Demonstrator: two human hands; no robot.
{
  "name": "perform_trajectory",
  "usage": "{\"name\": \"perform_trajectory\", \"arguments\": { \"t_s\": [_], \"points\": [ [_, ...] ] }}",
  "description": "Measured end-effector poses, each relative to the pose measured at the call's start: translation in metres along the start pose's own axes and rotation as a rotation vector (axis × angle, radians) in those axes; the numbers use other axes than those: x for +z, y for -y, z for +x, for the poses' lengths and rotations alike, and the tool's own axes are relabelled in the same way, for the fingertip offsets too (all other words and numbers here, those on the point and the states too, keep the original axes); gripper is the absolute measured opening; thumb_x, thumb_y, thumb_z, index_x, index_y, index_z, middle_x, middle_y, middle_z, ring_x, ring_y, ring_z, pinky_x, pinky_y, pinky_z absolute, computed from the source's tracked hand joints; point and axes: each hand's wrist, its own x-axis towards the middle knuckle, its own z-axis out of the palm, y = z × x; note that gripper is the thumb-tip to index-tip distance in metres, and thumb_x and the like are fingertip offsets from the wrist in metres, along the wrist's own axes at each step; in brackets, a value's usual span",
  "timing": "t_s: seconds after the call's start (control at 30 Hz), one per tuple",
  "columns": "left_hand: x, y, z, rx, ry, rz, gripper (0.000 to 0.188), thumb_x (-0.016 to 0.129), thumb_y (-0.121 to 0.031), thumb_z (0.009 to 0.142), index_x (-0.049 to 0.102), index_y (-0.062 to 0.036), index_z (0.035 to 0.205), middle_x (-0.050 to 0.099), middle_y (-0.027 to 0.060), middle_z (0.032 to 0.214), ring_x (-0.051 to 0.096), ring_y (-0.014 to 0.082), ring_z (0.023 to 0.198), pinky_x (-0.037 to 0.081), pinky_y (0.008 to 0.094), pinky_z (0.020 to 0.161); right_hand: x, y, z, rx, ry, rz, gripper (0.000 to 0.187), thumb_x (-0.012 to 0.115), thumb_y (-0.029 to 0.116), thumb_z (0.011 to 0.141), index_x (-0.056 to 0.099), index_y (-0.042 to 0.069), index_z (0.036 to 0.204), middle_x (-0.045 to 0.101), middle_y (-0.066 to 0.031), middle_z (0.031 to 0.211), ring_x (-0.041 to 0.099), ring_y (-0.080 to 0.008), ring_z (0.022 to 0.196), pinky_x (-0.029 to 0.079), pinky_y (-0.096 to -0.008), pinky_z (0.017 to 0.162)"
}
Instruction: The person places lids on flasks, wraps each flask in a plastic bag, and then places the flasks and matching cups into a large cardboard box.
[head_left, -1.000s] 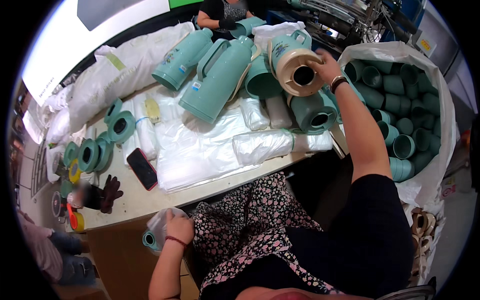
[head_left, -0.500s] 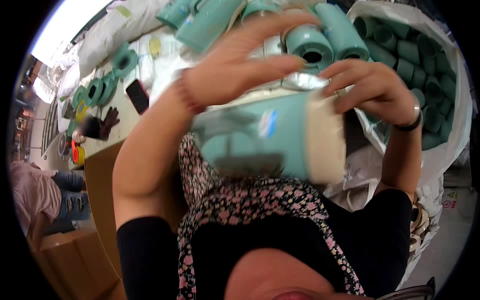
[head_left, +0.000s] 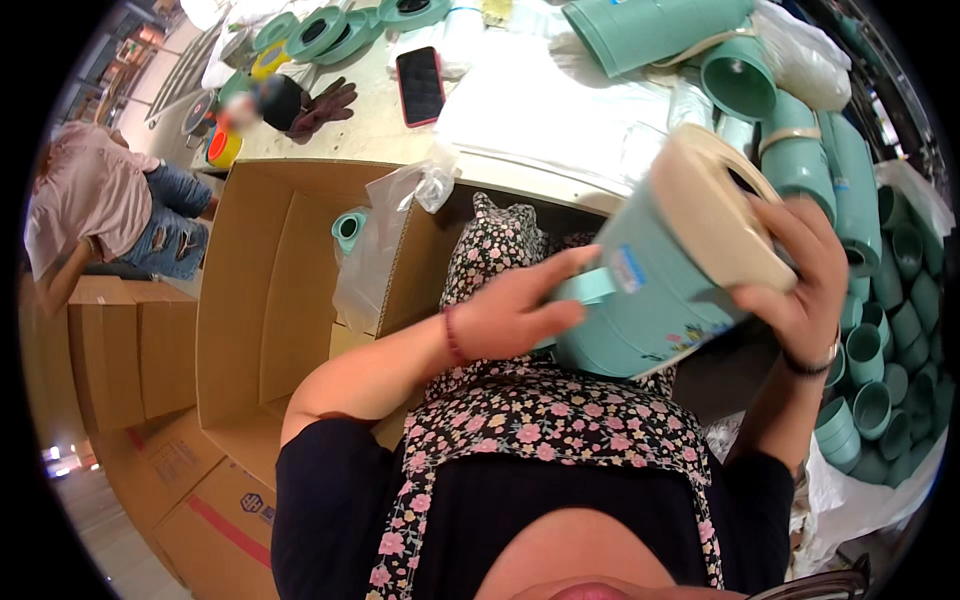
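Observation:
A teal thermos jug (head_left: 645,300) with a cream end ring (head_left: 705,205), a blue sticker and a flower print is tilted in front of my apron. My left hand (head_left: 525,308) closes around its teal handle, on the left side of the body. On the other side, my right hand (head_left: 800,270) grips the cream ring, fingers over its edge near the dark opening. Just left of my apron stands an open cardboard box (head_left: 285,250), holding a small teal piece (head_left: 348,230) and a clear plastic bag (head_left: 370,270).
The white-covered table (head_left: 540,110) holds a phone (head_left: 420,87), dark gloves (head_left: 325,107), teal rings (head_left: 320,35) and several teal jug bodies (head_left: 655,30). A sack of teal cups (head_left: 870,405) stands at right. Closed cartons (head_left: 125,350) and another person (head_left: 120,200) are at left.
My left hand has come down from above the jug onto its handle. The jug has tilted, its cream end now up and right. The view has swung, showing the open box.

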Motion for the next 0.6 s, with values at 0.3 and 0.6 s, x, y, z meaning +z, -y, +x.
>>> {"name": "perform_trajectory", "arguments": {
  "t_s": [0.3,0.6],
  "points": [
    [-0.097,0.053,0.055,-0.407,-0.076,1.469,0.041,0.064,-0.043,0.074,0.063,-0.003,0.085,0.062,0.0065,0.078,0.057,0.024,0.083,0.04,0.0408,0.079,0.09,-0.064,0.095,0.027,0.449,0.609,0.04,0.074,0.029,0.071,0.063,-0.002,0.094,0.06,-0.0065,0.077,0.056,-0.0105,0.073,0.046,-0.0263,0.065],
    [-0.076,-0.067,0.134,0.185,-0.687,-0.667,0.009,0.06,-0.011,0.087,0.055,-0.0032,0.087,0.064,0.0141,0.086,0.065,0.0222,0.076,0.055,0.032,0.07,0.091,-0.044,0.163,0.407,-0.107,1.228,0.025,0.06,0.026,0.087,0.061,0.001,0.091,0.062,-0.0034,0.076,0.057,-0.0104,0.067,0.048,-0.0256,0.066]
  ]
}}
